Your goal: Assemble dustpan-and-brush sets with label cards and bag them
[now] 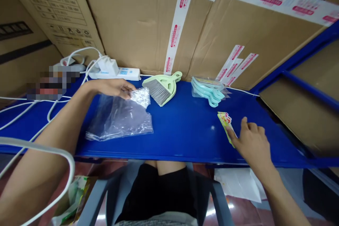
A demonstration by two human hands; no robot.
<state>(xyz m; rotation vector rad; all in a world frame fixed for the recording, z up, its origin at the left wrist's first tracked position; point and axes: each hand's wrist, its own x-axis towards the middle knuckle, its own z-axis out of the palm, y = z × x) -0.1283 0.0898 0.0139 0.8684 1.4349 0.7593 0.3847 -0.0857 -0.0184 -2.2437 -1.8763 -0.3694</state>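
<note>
My left hand point(118, 88) is closed on the crumpled, shiny top of clear plastic bags point(124, 120), which spread flat over the left of the blue table. To its right lies a pale green dustpan point(172, 86) with a grey-bristled brush point(158, 91) in front of it. My right hand point(253, 143) is low over the table at the right, its index finger stretched out and other fingers slightly bent. The thumb reaches the edge of a small stack of colourful printed cards point(226, 125). Light blue plastic pieces with handles point(208, 91), in clear wrapping, lie behind the cards.
A white power strip point(129, 73) with a plugged-in adapter stands at the back left, and white cables point(51, 109) cross the left side. Cardboard point(148, 24) with white-and-red tape walls the back. A blue metal frame point(296, 56) rises at the right.
</note>
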